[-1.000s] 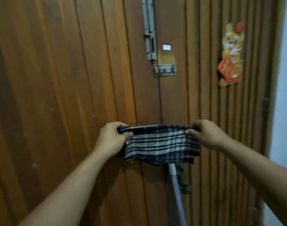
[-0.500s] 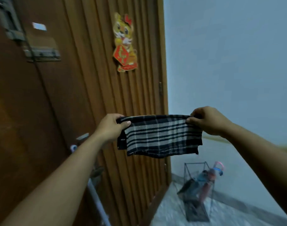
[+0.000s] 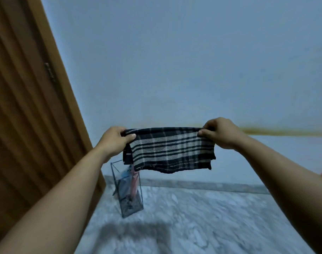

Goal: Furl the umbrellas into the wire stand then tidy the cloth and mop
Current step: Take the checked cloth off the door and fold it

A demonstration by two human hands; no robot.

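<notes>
You have the folded plaid cloth (image 3: 169, 149) stretched out in front of you at chest height, dark with pale checks, its top fold taut and the lower edge hanging free. Your left hand (image 3: 114, 140) pinches the top corner at the cloth's 9 o'clock, thumb on the near face and fingers curled behind; your right hand (image 3: 220, 132) does the same at 3 o'clock. Neither hand holds anything else.

The umbrella part looks done: at 7 o'clock below the cloth, the wire stand (image 3: 128, 191) sits on the floor with a blue and a pink furled umbrella (image 3: 133, 182) upright inside it. So you are on the cloth step, by my reading. Next you need somewhere to put it, and no rail, hook or shelf shows here; the mop is out of view too. Keep the fold square as you carry it.

The floor (image 3: 202, 217) is pale marbled stone, blurred, with a grey skirting along the wall. The wall (image 3: 174, 61) is plain bluish white with a yellowish band at hand height. A ribbed wooden door (image 3: 28, 116) fills the 9 o'clock side, the stand just beside its foot.
</notes>
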